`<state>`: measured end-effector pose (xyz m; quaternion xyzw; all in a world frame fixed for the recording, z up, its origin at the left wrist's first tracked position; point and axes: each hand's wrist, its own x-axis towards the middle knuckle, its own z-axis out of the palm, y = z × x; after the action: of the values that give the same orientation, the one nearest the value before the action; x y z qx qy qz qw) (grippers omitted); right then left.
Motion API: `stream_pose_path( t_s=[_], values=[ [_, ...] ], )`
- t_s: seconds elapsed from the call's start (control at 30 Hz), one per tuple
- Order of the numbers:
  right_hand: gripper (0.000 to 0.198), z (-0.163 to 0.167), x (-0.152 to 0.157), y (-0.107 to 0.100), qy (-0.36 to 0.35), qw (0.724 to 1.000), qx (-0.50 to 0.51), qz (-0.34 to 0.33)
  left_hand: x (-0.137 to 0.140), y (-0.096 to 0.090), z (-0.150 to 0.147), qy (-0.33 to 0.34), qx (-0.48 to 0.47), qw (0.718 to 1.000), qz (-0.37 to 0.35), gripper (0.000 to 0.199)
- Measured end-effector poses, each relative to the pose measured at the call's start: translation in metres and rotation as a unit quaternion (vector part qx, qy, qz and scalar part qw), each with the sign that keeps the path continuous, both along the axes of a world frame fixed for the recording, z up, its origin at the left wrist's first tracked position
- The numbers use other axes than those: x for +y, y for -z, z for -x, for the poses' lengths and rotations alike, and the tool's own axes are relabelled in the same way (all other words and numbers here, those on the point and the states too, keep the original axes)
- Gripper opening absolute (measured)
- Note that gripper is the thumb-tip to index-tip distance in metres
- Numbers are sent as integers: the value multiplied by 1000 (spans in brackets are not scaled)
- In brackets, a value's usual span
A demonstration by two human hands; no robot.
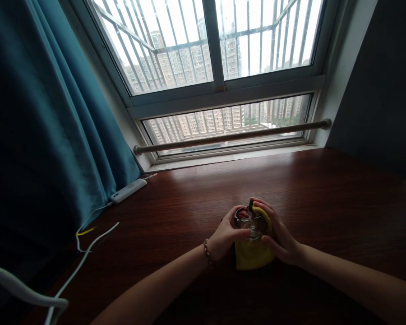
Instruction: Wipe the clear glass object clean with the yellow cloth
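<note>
Above the dark wooden table, a small clear glass vessel (253, 230) sits between my two hands. It has a shiny rim and a dark upright piece at its far side; its exact kind is hard to make out. My left hand (225, 235), with a beaded bracelet at the wrist, is closed around the vessel's left side, thumb across the near side. On the other side, my right hand (284, 239) presses a yellow cloth (254, 255) against the glass, fingers curved over it. Part of the cloth hangs down below the vessel. My palms hide much of the glass.
The reddish-brown tabletop (176, 194) reaches a barred window with a metal rail (230, 137) across it. At the back left, a white power strip (128, 190) lies beside a blue curtain (84, 113). White cable (84, 259) runs along the left side.
</note>
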<state>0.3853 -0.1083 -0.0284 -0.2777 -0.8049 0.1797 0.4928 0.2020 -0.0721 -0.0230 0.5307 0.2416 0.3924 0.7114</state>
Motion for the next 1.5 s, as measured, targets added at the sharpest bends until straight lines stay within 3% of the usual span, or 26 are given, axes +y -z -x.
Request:
stream_pose_path(
  t_s=[0.2,0.33,0.43,0.57,0.7,0.8,0.87,1.03,1.3,1.5],
  values=[
    [52,-1,-3,3,12,1000,-13,-20,6,4,3,29,59,997,-44,81],
    [42,6,-2,8,72,997,0,-18,7,9,0,68,45,996,-35,73],
    [43,10,1,10,86,996,23,28,6,12,-2,53,23,998,0,80],
    [46,11,8,10,34,993,48,104,2,8,-1,48,-46,993,102,93],
    [51,6,15,13,9,990,30,138,-1,3,2,95,-142,965,197,69],
    [49,3,18,16,6,988,23,151,0,2,4,121,-181,951,218,43],
    [49,2,19,17,13,988,23,154,2,3,3,120,-182,950,224,44],
    [48,3,18,17,25,988,15,151,7,8,0,60,-143,958,239,73],
    [36,7,12,10,3,992,-10,129,17,9,4,38,-167,949,264,79],
    [48,4,9,23,37,994,-92,34,17,9,2,33,-183,955,232,79]
  ],
)
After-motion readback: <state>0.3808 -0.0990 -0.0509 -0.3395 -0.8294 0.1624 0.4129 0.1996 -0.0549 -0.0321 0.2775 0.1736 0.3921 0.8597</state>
